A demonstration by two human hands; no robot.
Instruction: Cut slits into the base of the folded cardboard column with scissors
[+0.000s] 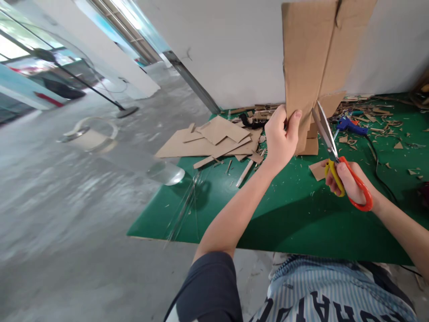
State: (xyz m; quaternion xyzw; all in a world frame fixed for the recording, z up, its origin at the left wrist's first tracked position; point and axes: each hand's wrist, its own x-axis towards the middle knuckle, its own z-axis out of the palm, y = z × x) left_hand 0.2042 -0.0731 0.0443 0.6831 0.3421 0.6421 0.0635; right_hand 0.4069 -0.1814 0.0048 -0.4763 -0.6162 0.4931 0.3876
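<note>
Left hand: closed in a pinch on the lower left edge of the cardboard, thumb on the near face and the other fingers behind; this left hand [283,134] looks to be the only hold on the sheet.
Right hand: wrapped around the handles, thumb by the orange loop and fingers about the yellow one; the right hand [350,183] has the scissors [330,143] partly open.
Blades: tips up, at the cardboard's lower right part, near the crease. Whether they bite into it here is hard to tell.
Cutting well: best to seat the sheet deep between the blades, close them in long strokes, and keep the left thumb off the cutting line. A firm pinch should stop the tall sheet from swinging or buckling.
Cardboard: upright above the table's far side, before the wall [234,53]; the cardboard [308,53] is plain brown, tall, with a long crease and a torn spot near its top.
Flap: a pointed flap [331,103] juts right beside the blade tips.
Table: green table [150,219], with scraps [221,134] leftward and a blue glue gun [351,126] rightward.
</note>
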